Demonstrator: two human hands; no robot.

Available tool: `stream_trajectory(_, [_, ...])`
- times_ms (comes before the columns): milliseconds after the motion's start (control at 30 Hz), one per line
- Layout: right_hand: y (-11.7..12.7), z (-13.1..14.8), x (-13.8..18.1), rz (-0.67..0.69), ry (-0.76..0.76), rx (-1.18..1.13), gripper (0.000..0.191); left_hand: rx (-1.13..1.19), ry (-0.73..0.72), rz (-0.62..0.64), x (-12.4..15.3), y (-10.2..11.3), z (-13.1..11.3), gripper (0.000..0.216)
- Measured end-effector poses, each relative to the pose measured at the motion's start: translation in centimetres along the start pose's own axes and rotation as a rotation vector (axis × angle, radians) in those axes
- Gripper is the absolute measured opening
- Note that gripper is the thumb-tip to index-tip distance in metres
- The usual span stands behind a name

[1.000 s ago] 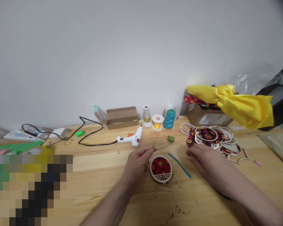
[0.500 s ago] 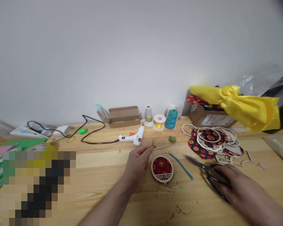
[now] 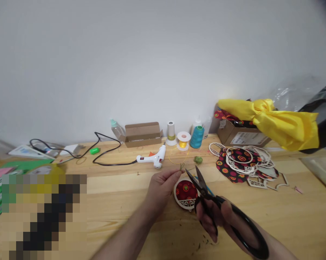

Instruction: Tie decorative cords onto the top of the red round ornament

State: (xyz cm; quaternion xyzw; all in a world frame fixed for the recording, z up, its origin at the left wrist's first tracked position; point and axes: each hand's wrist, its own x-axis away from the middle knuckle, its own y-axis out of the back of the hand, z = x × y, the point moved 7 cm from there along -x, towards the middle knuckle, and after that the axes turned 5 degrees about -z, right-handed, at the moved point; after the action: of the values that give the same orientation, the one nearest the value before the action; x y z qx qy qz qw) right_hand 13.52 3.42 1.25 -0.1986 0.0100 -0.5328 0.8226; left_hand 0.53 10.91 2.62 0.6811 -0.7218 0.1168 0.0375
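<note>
My left hand (image 3: pixel 164 186) pinches a thin green cord (image 3: pixel 181 167), whose small loop sticks up past the fingertips. Black-handled scissors (image 3: pixel 203 186) are in my right hand (image 3: pixel 219 216), fingers through the handles and blades spread apart, tips close to the cord. Beneath the blades lies a round ornament (image 3: pixel 185 191) of dark red patterned fabric in a pale fretwork frame, partly covered by the scissors and my right hand. A blue cord strip (image 3: pixel 210 190) shows behind the scissors. Beyond my hands rests a small ball of green cord (image 3: pixel 198 159).
A white glue gun (image 3: pixel 153 159) with a black cable lies behind my left hand. Thread spools, including a blue one (image 3: pixel 197 137), stand by an open cardboard box (image 3: pixel 143 135). Fretwork frames and fabric (image 3: pixel 240 164) are piled at right, near yellow cloth (image 3: pixel 286 122).
My right hand has brought the scissors leftward from the right side to above the ornament, and the blades have opened. My left hand has shifted slightly right with the green cord.
</note>
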Motion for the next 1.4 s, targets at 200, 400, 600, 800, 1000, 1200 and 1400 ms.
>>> stream_trajectory(200, [-0.3, 0.3, -0.3, -0.044, -0.096, -0.062, 0.064, -0.033, -0.010, 0.031, 0.2, -0.4, -0.3, 0.020])
stream_trajectory(400, [-0.3, 0.3, -0.7, -0.014, -0.078, -0.048, 0.065, -0.071, -0.079, 0.162, 0.8, -1.3, -0.9, 0.024])
stream_trajectory(600, [-0.2, 0.6, -0.9, -0.030, -0.039, -0.062, 0.064, -0.137, -0.131, 0.250, 1.4, -2.0, -1.3, 0.025])
stream_trajectory(800, [-0.1, 0.0, -0.8, -0.077, -0.025, -0.057, 0.061, -0.142, -0.131, 0.281, 1.4, -2.1, -1.3, 0.025])
stream_trajectory(1000, [1.4, 0.1, -0.2, -0.246, 0.007, 0.128, 0.052, -0.150, -0.104, 0.220, 0.9, -1.8, -0.9, 0.020])
stream_trajectory(1200, [8.3, 4.1, 4.1, -0.526, -0.034, 1.150, 0.032, -0.088, -0.031, -0.078, -0.2, 0.8, -0.4, 0.023])
stream_trajectory(1400, [14.5, 5.2, 8.2, -0.738, -0.091, 1.536, 0.014, -0.072, -0.024, -0.081, -0.3, 0.9, 0.1, 0.026])
